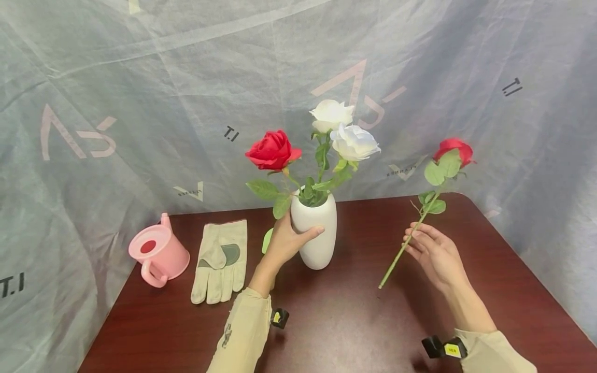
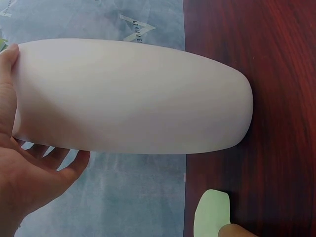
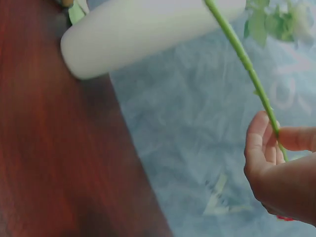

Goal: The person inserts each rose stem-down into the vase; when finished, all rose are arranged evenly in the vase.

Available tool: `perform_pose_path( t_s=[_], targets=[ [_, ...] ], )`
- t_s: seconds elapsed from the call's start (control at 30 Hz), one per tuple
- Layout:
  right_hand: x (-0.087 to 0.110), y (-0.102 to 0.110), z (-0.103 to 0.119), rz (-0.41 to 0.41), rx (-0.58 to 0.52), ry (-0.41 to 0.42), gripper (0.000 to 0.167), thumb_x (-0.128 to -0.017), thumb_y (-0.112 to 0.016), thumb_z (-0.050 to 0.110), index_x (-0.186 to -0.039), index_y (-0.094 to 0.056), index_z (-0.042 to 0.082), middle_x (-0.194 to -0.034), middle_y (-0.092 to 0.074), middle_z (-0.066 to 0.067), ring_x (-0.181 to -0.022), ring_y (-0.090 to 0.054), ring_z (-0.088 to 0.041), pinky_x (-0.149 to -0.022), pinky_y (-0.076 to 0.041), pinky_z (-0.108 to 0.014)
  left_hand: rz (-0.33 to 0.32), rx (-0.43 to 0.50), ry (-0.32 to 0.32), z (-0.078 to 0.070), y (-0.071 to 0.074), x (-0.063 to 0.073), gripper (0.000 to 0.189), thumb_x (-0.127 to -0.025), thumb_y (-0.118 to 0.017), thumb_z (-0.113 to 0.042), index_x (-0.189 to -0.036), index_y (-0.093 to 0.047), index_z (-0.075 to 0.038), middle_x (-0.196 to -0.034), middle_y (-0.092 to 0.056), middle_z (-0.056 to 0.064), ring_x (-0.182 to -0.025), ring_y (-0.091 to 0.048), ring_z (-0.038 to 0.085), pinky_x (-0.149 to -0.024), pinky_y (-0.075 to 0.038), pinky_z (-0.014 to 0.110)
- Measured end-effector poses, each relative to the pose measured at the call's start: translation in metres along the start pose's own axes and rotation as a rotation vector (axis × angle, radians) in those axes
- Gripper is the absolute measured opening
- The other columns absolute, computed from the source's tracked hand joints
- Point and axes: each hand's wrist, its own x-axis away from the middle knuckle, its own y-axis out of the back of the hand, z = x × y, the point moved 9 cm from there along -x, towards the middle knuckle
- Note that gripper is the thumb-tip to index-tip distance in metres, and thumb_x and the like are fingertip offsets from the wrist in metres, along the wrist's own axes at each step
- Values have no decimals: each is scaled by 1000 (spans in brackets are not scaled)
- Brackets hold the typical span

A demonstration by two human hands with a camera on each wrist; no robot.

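Note:
A white vase [image 1: 319, 235] stands upright on the dark wood table, holding one red rose [image 1: 272, 150] and two white roses, one of them the lower white rose [image 1: 355, 142]. My left hand [image 1: 286, 241] grips the vase's left side near the top, thumb across the front; the left wrist view shows its fingers curled around the vase [image 2: 133, 96]. Right of the vase, my right hand [image 1: 436, 254] pinches the stem of another red rose [image 1: 454, 151] between thumb and fingers. That rose tilts, bloom up to the right, its bare green stem [image 3: 239, 49] pointing down-left toward the table.
At the left stand a pink watering can [image 1: 163, 254] and a pale work glove [image 1: 221, 261] lying flat. Behind the left hand, a light green object [image 1: 267, 241] is partly hidden. A grey fabric backdrop [image 1: 210, 103] hangs along the table's back and sides.

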Motion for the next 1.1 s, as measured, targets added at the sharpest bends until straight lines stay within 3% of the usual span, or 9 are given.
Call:
perform_pose_path(
  t_s=[0.2, 0.6, 1.1],
  targets=[
    [-2, -23, 16, -46, -15, 83, 23, -95, -40, -9, -108, -55, 1, -94, -61, -7, -86, -61, -16, -76, -50, -27, 4, 6, 0, 0, -1, 0, 81, -74, -77, -40, -141, -34, -24, -117, -56, 0, -103, -56, 17, -81, -48, 44],
    [-8, -56, 33, -81, -223, 173, 17, -93, -42, -13, -98, -55, -3, -90, -63, -14, -86, -62, -24, -82, -50, -35, 2, -6, 7, 2, 0, 0, 80, -73, -76, -44, -139, -37, -20, -116, -56, -1, -101, -56, 16, -81, -48, 42],
    [-20, -75, 33, -281, -288, 216, 16, -88, -50, -15, -97, -47, -3, -83, -63, -14, -83, -63, -26, -80, -51, -34, 4, -20, 12, 2, 0, 0, 86, -74, -76, -41, -144, -31, -23, -120, -55, 1, -104, -55, 18, -81, -47, 43]
  ],
)
